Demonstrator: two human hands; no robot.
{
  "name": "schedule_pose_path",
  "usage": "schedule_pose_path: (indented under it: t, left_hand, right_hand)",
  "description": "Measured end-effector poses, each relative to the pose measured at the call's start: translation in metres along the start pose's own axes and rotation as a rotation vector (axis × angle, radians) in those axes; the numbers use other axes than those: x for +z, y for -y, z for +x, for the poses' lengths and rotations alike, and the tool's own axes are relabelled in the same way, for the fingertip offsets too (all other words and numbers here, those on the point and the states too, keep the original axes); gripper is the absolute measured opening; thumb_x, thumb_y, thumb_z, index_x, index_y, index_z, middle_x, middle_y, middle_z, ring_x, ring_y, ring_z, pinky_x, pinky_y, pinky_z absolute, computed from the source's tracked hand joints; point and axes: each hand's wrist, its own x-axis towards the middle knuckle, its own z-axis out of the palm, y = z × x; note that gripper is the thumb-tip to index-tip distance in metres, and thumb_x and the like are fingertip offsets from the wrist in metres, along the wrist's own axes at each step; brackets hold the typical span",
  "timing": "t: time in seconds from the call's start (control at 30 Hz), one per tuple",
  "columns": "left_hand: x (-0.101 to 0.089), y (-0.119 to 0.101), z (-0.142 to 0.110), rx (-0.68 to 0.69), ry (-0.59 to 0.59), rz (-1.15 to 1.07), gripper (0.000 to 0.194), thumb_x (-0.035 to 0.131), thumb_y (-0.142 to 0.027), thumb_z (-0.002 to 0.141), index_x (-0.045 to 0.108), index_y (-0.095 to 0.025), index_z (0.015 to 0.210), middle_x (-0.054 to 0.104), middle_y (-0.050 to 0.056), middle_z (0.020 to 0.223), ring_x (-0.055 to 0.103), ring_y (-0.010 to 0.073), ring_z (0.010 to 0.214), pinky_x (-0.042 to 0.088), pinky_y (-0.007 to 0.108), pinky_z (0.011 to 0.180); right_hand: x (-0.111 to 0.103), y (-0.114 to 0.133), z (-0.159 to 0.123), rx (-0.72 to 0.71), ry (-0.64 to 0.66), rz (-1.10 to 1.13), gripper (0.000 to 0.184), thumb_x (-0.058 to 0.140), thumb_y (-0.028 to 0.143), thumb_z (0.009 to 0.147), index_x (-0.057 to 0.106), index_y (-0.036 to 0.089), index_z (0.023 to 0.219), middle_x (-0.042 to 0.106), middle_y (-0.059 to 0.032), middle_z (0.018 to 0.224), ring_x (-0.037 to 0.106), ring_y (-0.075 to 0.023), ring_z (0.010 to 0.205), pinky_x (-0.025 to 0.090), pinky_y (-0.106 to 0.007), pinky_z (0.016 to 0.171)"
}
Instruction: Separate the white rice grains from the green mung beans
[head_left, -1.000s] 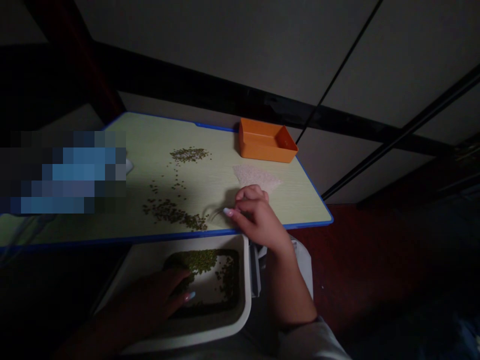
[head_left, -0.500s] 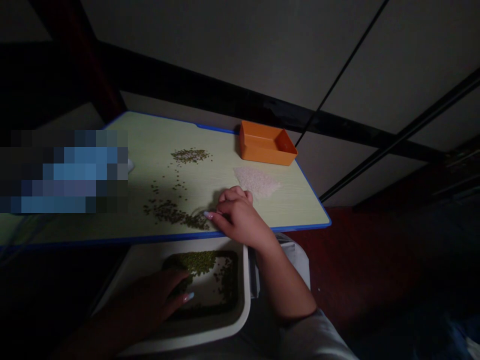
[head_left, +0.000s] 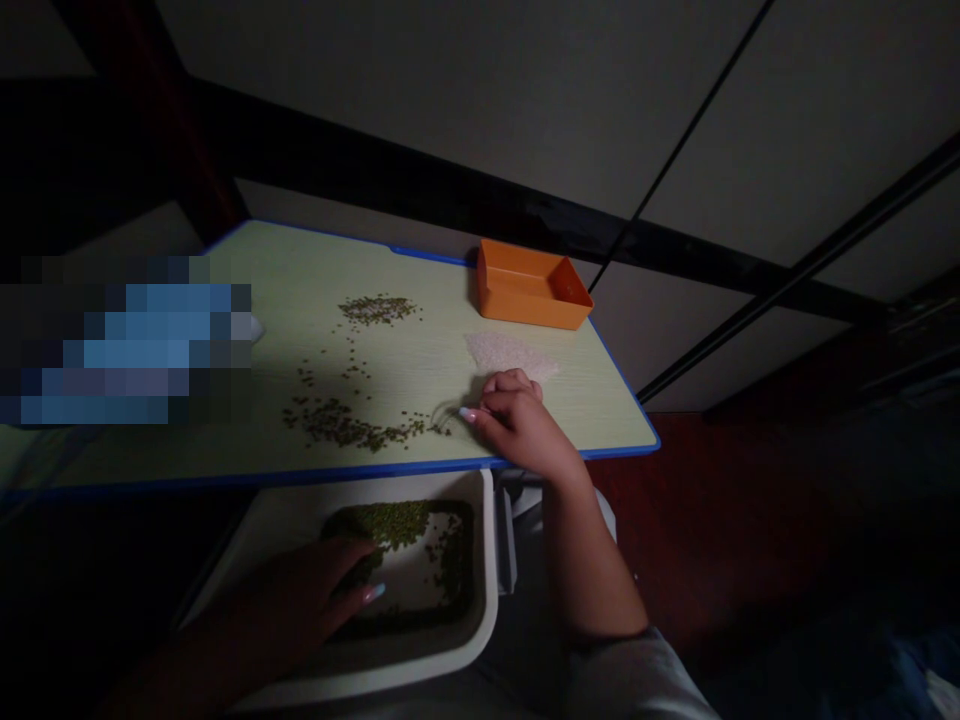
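My right hand is closed above the near part of the table, its thumb pressed to curled fingers. A thin curved thing shows at the thumb tip; its kind cannot be made out. Left of it lies a loose spread of small dark green beans. Just beyond the knuckles is a patch of white grains, probably rice. My left hand rests inside a white tub, thumb and forefinger apart, beside a heap of green beans. Its other fingers are in shadow.
An orange open-topped box stands at the table's far right corner. A smaller pile of beans mixed with white grains lies toward the back. A blurred-out blue area covers the table's left end. Cabinet panels rise behind.
My right hand has moved right and slightly away from me, leaving the bean spread's right end, where some beans now lie scattered thinly. My left hand stays in the tub.
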Motion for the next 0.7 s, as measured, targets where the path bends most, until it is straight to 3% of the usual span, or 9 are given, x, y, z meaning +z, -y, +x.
schedule_pose_path:
  t: [0.37,0.53,0.7]
  left_hand:
    - [-0.008,-0.006,0.0,-0.001,0.023,0.003,0.056,0.056,-0.058,0.098,0.085,-0.029,0.135,0.09,0.014,0.142,0.085,0.0397,0.131,0.067,0.049,0.112]
    - [-0.005,-0.006,0.002,-0.018,0.03,0.019,0.056,0.055,-0.059,0.097,0.085,-0.029,0.134,0.09,0.014,0.142,0.085,0.0393,0.132,0.067,0.048,0.112]
    - [-0.002,-0.001,0.002,0.012,-0.018,0.003,0.049,0.057,-0.06,0.098,0.086,-0.036,0.129,0.092,0.009,0.136,0.088,0.0352,0.125,0.068,0.043,0.107]
  right_hand:
    - [-0.007,-0.033,-0.013,-0.019,-0.132,0.06,0.037,0.076,0.026,0.107,0.065,0.022,0.072,0.07,-0.006,0.106,0.06,-0.0268,0.115,0.04,-0.044,0.106]
    - [-0.012,-0.034,-0.019,0.024,-0.2,0.032,0.041,0.076,0.028,0.107,0.062,0.023,0.069,0.07,-0.0064,0.102,0.057,-0.028,0.114,0.04,-0.045,0.104]
    - [-0.012,-0.03,-0.021,0.043,-0.15,-0.004,0.041,0.079,0.028,0.106,0.063,0.022,0.069,0.072,-0.0067,0.105,0.058,-0.0285,0.116,0.038,-0.045,0.103]
